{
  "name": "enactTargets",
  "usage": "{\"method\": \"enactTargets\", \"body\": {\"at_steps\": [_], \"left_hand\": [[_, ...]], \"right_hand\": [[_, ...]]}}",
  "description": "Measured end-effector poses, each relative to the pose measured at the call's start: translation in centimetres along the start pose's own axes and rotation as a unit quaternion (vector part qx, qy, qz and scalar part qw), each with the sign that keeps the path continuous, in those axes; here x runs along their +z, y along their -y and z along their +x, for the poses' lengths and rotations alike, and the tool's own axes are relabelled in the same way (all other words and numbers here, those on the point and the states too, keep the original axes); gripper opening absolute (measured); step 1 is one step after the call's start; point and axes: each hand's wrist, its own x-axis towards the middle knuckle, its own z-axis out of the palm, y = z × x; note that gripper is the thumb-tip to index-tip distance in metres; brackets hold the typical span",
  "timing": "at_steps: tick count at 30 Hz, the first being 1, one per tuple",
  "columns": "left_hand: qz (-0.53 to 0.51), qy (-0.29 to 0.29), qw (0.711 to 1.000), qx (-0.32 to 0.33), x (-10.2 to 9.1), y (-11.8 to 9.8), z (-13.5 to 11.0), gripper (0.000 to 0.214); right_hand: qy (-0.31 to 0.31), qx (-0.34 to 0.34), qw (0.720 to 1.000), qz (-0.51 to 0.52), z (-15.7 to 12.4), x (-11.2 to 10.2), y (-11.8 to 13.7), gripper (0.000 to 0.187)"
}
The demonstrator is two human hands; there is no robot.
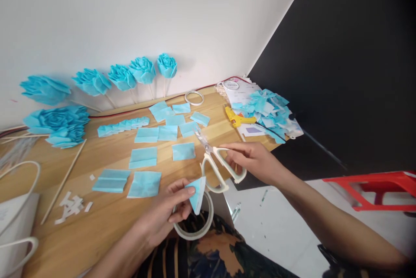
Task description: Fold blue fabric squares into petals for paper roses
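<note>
Head view: scissors [207, 148] partly hide blue square [187, 129]; glue gun [241, 119] beside scraps [267, 106].

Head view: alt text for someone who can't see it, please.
The left hand pinches a folded blue piece while the right hand holds white-handled scissors at a wooden table. Flat blue pieces lie beyond, and blue flowers line the white wall.

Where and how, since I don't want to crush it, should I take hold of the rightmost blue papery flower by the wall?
Probably best by the thin pale stick, just below the blue layered bloom, pinched from the front. The stick is bare and nearly upright; the bloom looks frilly and easily bent, and the white wall close behind leaves little room.
</note>
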Motion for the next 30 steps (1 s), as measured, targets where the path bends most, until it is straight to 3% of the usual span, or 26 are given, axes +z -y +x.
{"method": "enactTargets", "body": {"at_steps": [5, 8, 11, 14, 17, 20, 24, 27, 30], "left_hand": [[0.013, 0.026, 0.999, 0.028, 0.1, -0.4, -0.6, 0.044], [0.024, 0.037, 0.998, 0.052, 0.0, -0.1, -0.7, 0.044], [0.055, 0.038, 0.991, 0.120, -0.5, 0.3, -0.7, 0.044], [0.100, 0.075, 0.971, 0.203, -1.2, 0.5, -0.8, 0.041], [0.121, 0.126, 0.952, 0.250, -1.8, 0.6, -1.1, 0.031], [0.098, 0.179, 0.956, 0.210, -2.1, 0.9, -1.3, 0.023], [0.044, 0.234, 0.961, 0.142, -2.3, 1.5, -1.3, 0.018], [0.005, 0.255, 0.954, 0.156, -2.4, 1.7, -1.2, 0.017], [-0.027, 0.254, 0.951, 0.176, -2.5, 1.7, -1.1, 0.017]], "right_hand": [[-0.032, -0.040, 0.997, -0.052, -2.1, 1.4, 1.7, 0.035], [-0.006, -0.066, 0.997, -0.047, -3.1, 2.0, 2.5, 0.033], [0.041, -0.089, 0.995, -0.024, -3.8, 2.1, 3.4, 0.032], [0.074, -0.094, 0.993, 0.022, -3.8, 1.7, 3.9, 0.037], [0.048, -0.087, 0.994, 0.053, -2.5, 1.7, 4.0, 0.041], [0.044, -0.090, 0.993, 0.062, -0.5, 2.4, 3.9, 0.034], [0.175, -0.092, 0.972, 0.129, 1.6, 3.9, 4.4, 0.031], [0.242, -0.086, 0.951, 0.171, 2.3, 4.4, 5.1, 0.033], [0.259, -0.081, 0.944, 0.188, 2.6, 4.5, 5.6, 0.031]]}}
